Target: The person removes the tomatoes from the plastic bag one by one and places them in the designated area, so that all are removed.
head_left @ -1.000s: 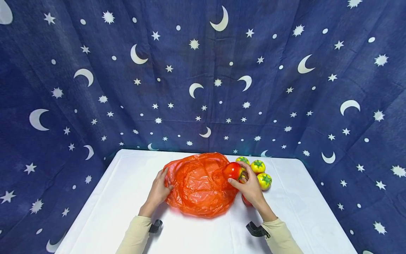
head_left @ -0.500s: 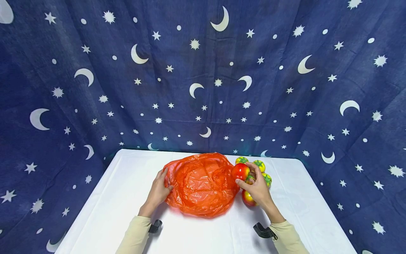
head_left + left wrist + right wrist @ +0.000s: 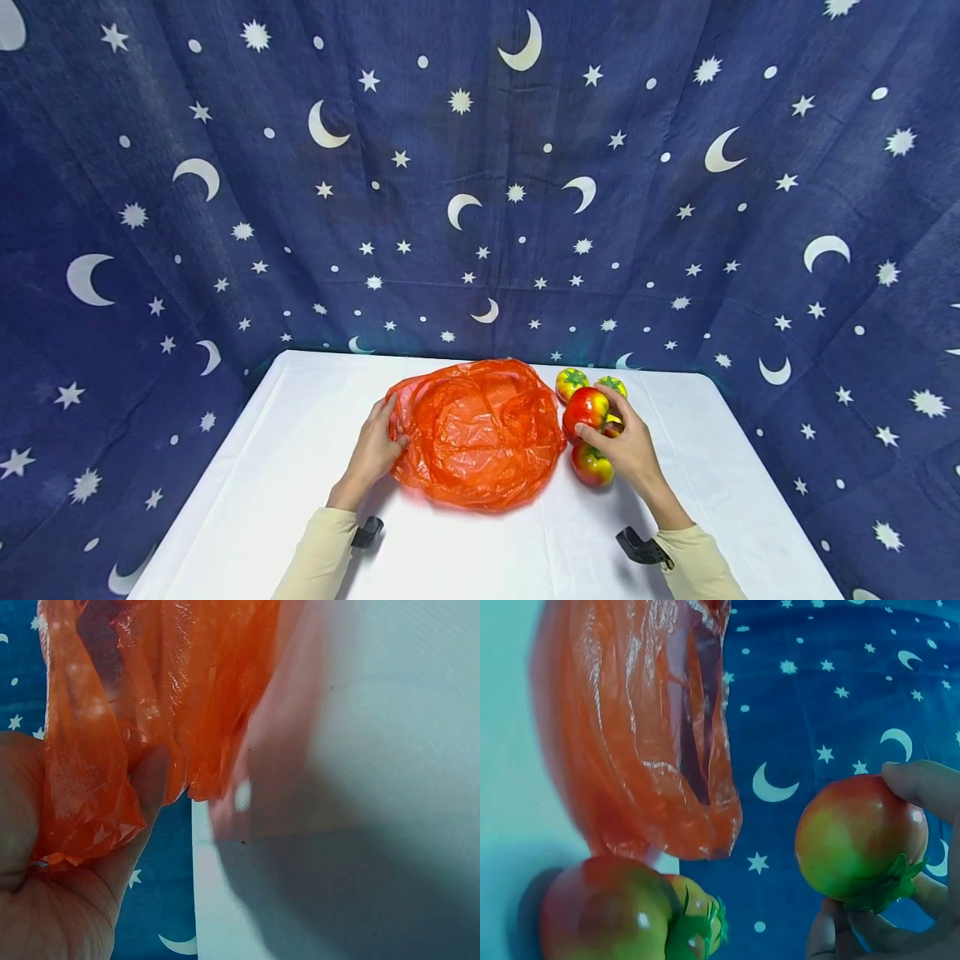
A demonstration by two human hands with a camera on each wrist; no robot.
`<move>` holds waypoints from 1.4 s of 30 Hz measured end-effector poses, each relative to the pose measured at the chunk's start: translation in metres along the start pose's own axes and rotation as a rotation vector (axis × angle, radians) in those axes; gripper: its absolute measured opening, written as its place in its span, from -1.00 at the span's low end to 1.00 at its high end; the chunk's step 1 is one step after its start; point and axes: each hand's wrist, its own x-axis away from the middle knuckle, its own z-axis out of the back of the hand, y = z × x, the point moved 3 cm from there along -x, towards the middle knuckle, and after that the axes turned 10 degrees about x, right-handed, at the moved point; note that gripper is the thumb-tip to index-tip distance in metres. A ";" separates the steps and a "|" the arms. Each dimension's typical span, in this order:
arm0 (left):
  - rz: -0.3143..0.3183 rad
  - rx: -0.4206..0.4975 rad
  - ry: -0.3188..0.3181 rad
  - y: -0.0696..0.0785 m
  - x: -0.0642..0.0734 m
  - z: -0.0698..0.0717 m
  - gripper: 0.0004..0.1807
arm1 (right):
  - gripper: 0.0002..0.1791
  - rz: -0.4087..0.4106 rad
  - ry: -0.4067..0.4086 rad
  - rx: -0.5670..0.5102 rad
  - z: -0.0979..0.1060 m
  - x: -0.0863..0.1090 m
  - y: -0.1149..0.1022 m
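An orange-red plastic bag lies opened wide in the middle of the table. At its left side my left hand grips the rim; in the left wrist view the thin plastic passes between thumb and fingers. My right hand holds a shiny red-and-yellow tomato with a green leafy top, just right of the bag. In the right wrist view this tomato sits between thumb and fingertips. Several similar tomatoes rest around and below it, one nearer me and one at the back; others are partly hidden.
A white-covered table carries everything. Behind and beside it hangs a dark blue cloth patterned with moons and stars. Each wrist wears a black strap mount, such as the right one, beside a pale sleeve.
My right hand has moved right with the tomato, from over the bag's right edge to above the other tomatoes. The front tomato has come more into view. The left hand stays on the rim.
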 end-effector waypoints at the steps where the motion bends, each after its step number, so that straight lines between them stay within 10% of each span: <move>1: -0.001 -0.001 0.000 0.000 0.000 0.000 -0.08 | -0.18 -0.005 -0.003 -0.002 0.001 0.000 0.001; 42: 0.023 -0.009 -0.018 -0.002 0.000 -0.002 -0.08 | -0.13 -0.083 0.076 0.086 0.028 0.022 0.051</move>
